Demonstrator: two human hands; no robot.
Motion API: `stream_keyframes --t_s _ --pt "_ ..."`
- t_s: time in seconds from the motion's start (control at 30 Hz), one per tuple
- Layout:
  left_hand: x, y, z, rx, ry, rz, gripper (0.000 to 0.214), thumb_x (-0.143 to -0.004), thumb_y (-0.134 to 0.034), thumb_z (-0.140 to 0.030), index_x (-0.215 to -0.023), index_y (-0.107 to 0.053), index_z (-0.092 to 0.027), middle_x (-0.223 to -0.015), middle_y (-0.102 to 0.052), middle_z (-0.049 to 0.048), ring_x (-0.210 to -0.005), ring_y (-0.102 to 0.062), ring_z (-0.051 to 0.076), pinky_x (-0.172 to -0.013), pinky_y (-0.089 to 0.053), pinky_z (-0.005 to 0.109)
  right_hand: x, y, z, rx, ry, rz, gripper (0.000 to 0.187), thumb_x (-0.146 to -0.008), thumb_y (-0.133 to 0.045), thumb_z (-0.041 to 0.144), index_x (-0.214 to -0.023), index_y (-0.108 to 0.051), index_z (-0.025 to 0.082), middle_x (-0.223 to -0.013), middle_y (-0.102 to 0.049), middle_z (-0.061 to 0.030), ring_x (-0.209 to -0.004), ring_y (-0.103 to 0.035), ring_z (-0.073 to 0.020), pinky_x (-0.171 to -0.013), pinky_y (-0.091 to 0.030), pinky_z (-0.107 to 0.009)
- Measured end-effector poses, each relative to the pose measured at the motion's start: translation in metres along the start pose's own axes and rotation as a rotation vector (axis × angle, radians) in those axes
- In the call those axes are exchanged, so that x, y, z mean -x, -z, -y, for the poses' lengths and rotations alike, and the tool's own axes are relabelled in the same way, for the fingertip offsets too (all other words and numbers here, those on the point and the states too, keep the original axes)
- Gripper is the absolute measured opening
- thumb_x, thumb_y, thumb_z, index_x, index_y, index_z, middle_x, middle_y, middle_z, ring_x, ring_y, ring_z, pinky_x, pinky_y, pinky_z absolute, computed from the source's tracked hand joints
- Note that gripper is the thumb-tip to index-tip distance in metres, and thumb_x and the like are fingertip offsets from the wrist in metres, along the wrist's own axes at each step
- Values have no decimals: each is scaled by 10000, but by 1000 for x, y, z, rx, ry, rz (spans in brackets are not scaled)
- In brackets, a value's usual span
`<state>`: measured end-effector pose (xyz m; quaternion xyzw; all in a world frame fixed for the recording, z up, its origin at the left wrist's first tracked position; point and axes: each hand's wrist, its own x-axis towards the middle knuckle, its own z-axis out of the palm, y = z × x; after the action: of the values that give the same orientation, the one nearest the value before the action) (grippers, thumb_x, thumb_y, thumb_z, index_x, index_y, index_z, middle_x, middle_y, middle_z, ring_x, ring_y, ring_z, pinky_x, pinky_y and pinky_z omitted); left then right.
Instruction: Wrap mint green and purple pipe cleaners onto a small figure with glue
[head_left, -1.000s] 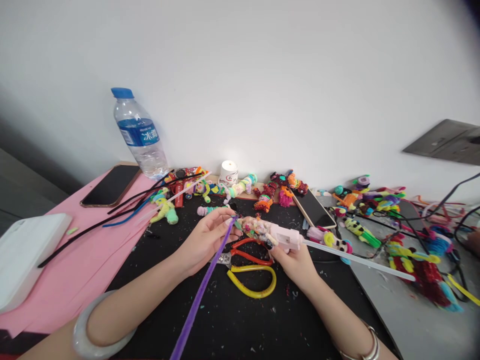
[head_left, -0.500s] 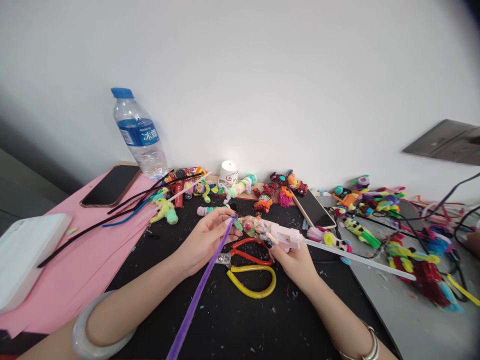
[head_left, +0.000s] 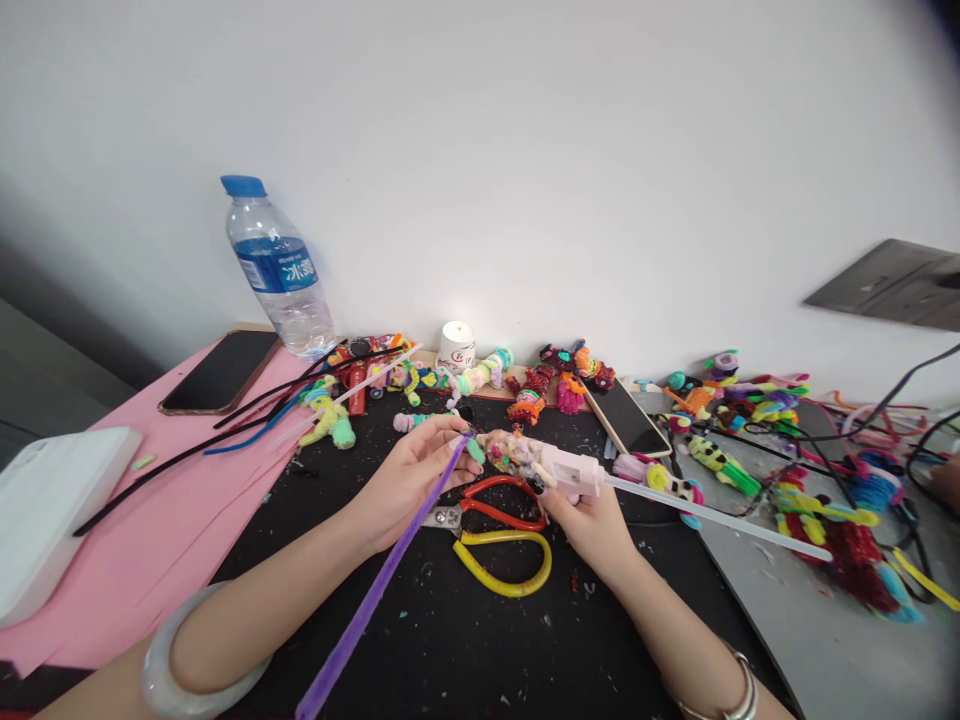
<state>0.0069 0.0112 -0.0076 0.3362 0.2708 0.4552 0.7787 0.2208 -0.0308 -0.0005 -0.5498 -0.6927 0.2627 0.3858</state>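
- Near desk edge: both forearms come in over the black mat (head_left: pixel 480 650). Between them the mat carries only specks of scrap, which is the widest open patch.
- Pipe cleaner (head_left: pixel 375 600), purple, runs from the near edge, left of centre, slanting up and right to the mat's middle, above the surface.
- Left hand (head_left: pixel 409 480): fingertips pinch the pipe cleaner's far end, at mid-mat.
- Right hand (head_left: pixel 592 520): clenched round the glue gun (head_left: pixel 570 470), nozzle pointing left and close to the pinched end. A multicoloured lump (head_left: pixel 510 452) sits at the nozzle.
- Glue stick (head_left: pixel 712 520) juts from the gun's rear to the right, over the grey board (head_left: pixel 810 620).
- Scissors (head_left: pixel 502 545), red and yellow handles, lie on the mat directly under and between the hands.
- Left: pink sheet (head_left: pixel 150 530) with loose dark stems across it; white box (head_left: pixel 52 500) at the left edge.
- Right: crowded with figures (head_left: pixel 847 540) and cables (head_left: pixel 900 400).
- Far edge, along the wall: phone (head_left: pixel 221 372), bottle (head_left: pixel 279 270), a row of small figures (head_left: pixel 532 385), a second phone (head_left: pixel 628 418). Little free room there.
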Motion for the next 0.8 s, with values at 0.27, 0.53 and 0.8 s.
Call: stream_keyframes --t_s 0.27,0.53,0.8 --pt "0 -2 -2 -19 0 -23 171 -784 -657 -247 -938 -590 -213 -787 -639 1 -721 -629 111 -734 -497 243 -2 4 -3 122 8 -122 177 -789 -518 227 -873 -661 164 -762 -689 -39 -668 -626 -193 -612 -502 -281" --pt "0 -3 -5 -53 -45 -73 167 -803 -636 -268 -953 -582 -218 -762 -636 -11 -716 -620 93 -747 -485 222 -15 18 -7 441 -73 -223 342 -797 -509 261 -1127 -527 171 -1042 -651 -99 -904 -615 -256 -737 -465 -338" --pt "-1 -2 -4 -56 -50 -81 168 -797 -641 -264 -951 -589 -219 -779 -625 -16 -709 -620 91 -744 -489 225 -14 18 -16 854 -209 -165 413 -763 -478 186 -1175 -501 161 -1119 -602 -142 -959 -512 -337 -767 -392 -476"
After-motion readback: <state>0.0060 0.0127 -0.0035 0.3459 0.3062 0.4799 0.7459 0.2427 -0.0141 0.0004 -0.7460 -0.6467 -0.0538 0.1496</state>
